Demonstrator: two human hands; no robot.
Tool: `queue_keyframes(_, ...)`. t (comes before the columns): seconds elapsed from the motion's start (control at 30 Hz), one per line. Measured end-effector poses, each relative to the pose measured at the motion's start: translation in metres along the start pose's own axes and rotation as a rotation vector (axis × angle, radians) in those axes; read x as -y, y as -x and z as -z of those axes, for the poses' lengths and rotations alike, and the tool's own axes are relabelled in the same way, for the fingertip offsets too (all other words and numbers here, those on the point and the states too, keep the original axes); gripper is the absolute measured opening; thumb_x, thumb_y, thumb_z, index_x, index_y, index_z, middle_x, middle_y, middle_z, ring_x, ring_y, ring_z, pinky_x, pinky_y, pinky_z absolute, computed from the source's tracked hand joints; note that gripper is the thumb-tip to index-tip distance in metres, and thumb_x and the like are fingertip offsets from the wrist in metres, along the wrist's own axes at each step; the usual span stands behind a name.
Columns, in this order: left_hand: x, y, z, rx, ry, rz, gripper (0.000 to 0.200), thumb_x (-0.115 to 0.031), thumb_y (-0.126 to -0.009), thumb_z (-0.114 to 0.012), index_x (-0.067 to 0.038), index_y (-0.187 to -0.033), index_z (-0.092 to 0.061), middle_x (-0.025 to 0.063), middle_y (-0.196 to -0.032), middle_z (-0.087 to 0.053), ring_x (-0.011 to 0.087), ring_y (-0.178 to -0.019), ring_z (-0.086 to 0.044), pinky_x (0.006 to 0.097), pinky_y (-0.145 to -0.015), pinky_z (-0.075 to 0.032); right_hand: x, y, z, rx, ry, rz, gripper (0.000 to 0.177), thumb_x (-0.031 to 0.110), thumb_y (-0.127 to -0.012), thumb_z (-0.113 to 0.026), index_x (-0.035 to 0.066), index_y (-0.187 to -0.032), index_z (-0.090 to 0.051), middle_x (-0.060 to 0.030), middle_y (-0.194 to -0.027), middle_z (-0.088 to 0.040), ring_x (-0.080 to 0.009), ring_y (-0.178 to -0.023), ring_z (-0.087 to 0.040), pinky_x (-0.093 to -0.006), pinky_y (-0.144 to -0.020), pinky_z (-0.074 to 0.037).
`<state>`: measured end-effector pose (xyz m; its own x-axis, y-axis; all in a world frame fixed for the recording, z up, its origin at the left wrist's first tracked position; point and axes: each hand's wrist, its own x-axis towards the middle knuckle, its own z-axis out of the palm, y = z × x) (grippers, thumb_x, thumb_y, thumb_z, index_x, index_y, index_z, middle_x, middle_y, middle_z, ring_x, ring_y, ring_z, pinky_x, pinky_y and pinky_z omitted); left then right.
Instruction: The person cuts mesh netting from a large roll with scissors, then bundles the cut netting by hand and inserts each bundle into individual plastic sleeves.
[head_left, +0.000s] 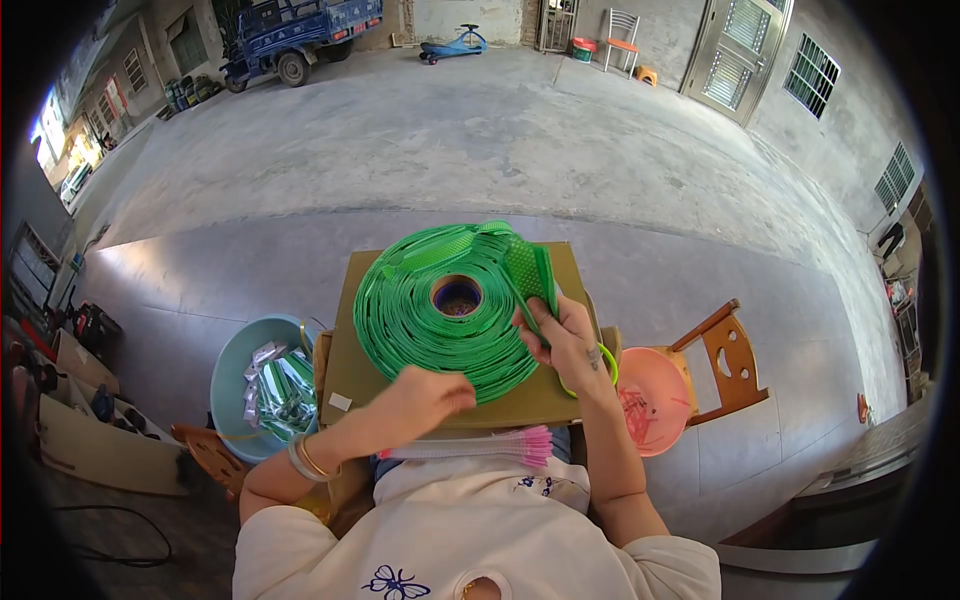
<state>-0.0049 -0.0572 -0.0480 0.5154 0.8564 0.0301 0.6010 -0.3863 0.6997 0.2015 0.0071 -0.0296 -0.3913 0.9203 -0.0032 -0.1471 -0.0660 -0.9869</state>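
Observation:
A large coil of green ribbon (pixel 400 320) lies flat on a brown cardboard box (pixel 350 385) in front of me, wound round a cardboard core (pixel 457 296). My right hand (pixel 570 340) is closed on a folded length of green dotted ribbon (pixel 528 268) at the coil's right side. Close to the right wrist shows a lime-green loop (pixel 608 362), partly hidden by the hand. My left hand (pixel 435 395) is at the coil's near edge with its fingers pressed together; whatever they may hold is hidden. Across my lap lies a bundle of thin clear strips with pink ends (pixel 535 446).
To the left, a blue basin (pixel 228 375) holds shiny silver-green packets (pixel 283 395). A pink basin (pixel 665 385) with pink pieces stands at right, beside a wooden chair (pixel 728 365). Farther off are a blue three-wheeled truck (pixel 300 25) and a ride-on toy (pixel 455 47).

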Motion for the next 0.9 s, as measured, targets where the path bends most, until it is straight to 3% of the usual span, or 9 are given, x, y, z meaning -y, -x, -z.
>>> queue_keyframes(0.07, 0.011, 0.014, -0.038, 0.185, -0.005, -0.095, 0.028, -0.001, -0.079, -0.054, 0.003, -0.107, -0.054, 0.0185, -0.089, -0.063, 0.0318, -0.084, -0.062, 0.0352, -0.073, -0.050, 0.000, 0.002, 0.003, 0.030, -0.030, 0.030, 0.022, 0.024, -0.094, -0.047, 0.006, -0.087, -0.056, 0.0039, -0.071, -0.053, -0.0010, -0.054, -0.043, -0.0149, -0.045, -0.031)
queue_keyframes(0.17, 0.033, 0.028, -0.084, -0.025, -0.152, -0.279, 0.033, 0.002, -0.074, -0.052, 0.004, -0.107, -0.055, 0.0191, -0.102, -0.059, 0.0342, -0.094, -0.057, 0.0392, -0.078, -0.047, -0.003, 0.002, 0.002, 0.063, -0.045, 0.021, 0.022, 0.025, -0.093, -0.048, 0.006, -0.088, -0.057, 0.0039, -0.072, -0.053, -0.0008, -0.055, -0.044, -0.0145, -0.046, -0.032)
queue_keyframes(0.2, 0.033, 0.030, -0.086, 0.031, -0.181, -0.238, 0.036, 0.002, -0.070, -0.053, 0.004, -0.106, -0.055, 0.0182, -0.110, -0.055, 0.0345, -0.099, -0.054, 0.0397, -0.080, -0.046, -0.004, 0.001, 0.000, 0.069, -0.044, 0.009, 0.022, 0.025, -0.093, -0.048, 0.006, -0.088, -0.057, 0.0039, -0.072, -0.053, -0.0008, -0.056, -0.045, -0.0144, -0.046, -0.032)
queue_keyframes(0.3, 0.031, 0.032, -0.083, 0.119, -0.255, -0.128, 0.033, 0.000, -0.070, -0.053, 0.001, -0.103, -0.057, 0.0166, -0.099, -0.060, 0.0334, -0.088, -0.058, 0.0393, -0.073, -0.048, 0.001, 0.003, -0.012, 0.018, 0.003, 0.046, 0.026, 0.022, -0.094, -0.043, 0.002, -0.084, -0.055, 0.0018, -0.057, -0.043, -0.0036, -0.047, -0.037, -0.0181, -0.041, -0.027)
queue_keyframes(0.5, 0.021, 0.027, -0.067, 0.128, -0.211, 0.035, 0.012, -0.013, -0.073, -0.060, -0.003, -0.078, -0.067, 0.0121, -0.071, -0.064, 0.0288, -0.065, -0.061, 0.0378, -0.063, -0.049, -0.004, 0.002, -0.004, 0.097, -0.027, -0.021, 0.021, 0.024, -0.092, -0.050, 0.006, -0.089, -0.057, 0.0041, -0.073, -0.054, -0.0010, -0.058, -0.047, -0.0133, -0.048, -0.035)
queue_keyframes(0.6, 0.017, 0.022, -0.062, -0.085, -0.054, -0.018, 0.015, -0.013, -0.077, -0.062, 0.000, -0.072, -0.066, 0.0105, -0.068, -0.065, 0.0229, -0.065, -0.064, 0.0343, -0.061, -0.050, 0.002, 0.004, -0.012, 0.020, 0.022, 0.039, 0.027, 0.021, -0.094, -0.043, 0.000, -0.085, -0.055, 0.0002, -0.056, -0.044, -0.0046, -0.046, -0.037, -0.0184, -0.039, -0.027)
queue_keyframes(0.73, 0.011, 0.004, -0.021, -0.412, 0.481, 0.191, 0.018, -0.012, -0.086, -0.057, 0.004, -0.082, -0.063, 0.0093, -0.069, -0.064, 0.0178, -0.058, -0.063, 0.0273, -0.051, -0.051, 0.000, 0.004, 0.008, 0.164, -0.281, 0.012, 0.027, 0.020, -0.094, -0.040, -0.004, -0.092, -0.052, -0.0019, -0.056, -0.046, -0.0072, -0.044, -0.036, -0.0204, -0.039, -0.028)
queue_keyframes(0.83, 0.009, -0.013, 0.027, -0.656, 0.792, 0.179, 0.020, -0.012, -0.090, -0.053, 0.006, -0.096, -0.058, 0.0115, -0.073, -0.063, 0.0178, -0.050, -0.061, 0.0247, -0.042, -0.050, 0.006, 0.007, 0.011, 0.278, -0.238, 0.021, 0.026, 0.026, -0.094, -0.044, 0.003, -0.100, -0.054, 0.0018, -0.057, -0.044, -0.0041, -0.045, -0.036, -0.0178, -0.040, -0.026)
queue_keyframes(0.9, 0.005, -0.023, 0.042, -0.680, 0.764, 0.139, 0.020, -0.012, -0.090, -0.052, 0.005, -0.100, -0.057, 0.0112, -0.073, -0.063, 0.0177, -0.049, -0.061, 0.0247, -0.041, -0.049, 0.009, 0.011, 0.004, 0.341, -0.107, -0.127, 0.025, 0.026, -0.094, -0.045, 0.004, -0.102, -0.053, 0.0025, -0.058, -0.044, -0.0038, -0.045, -0.036, -0.0177, -0.040, -0.025)
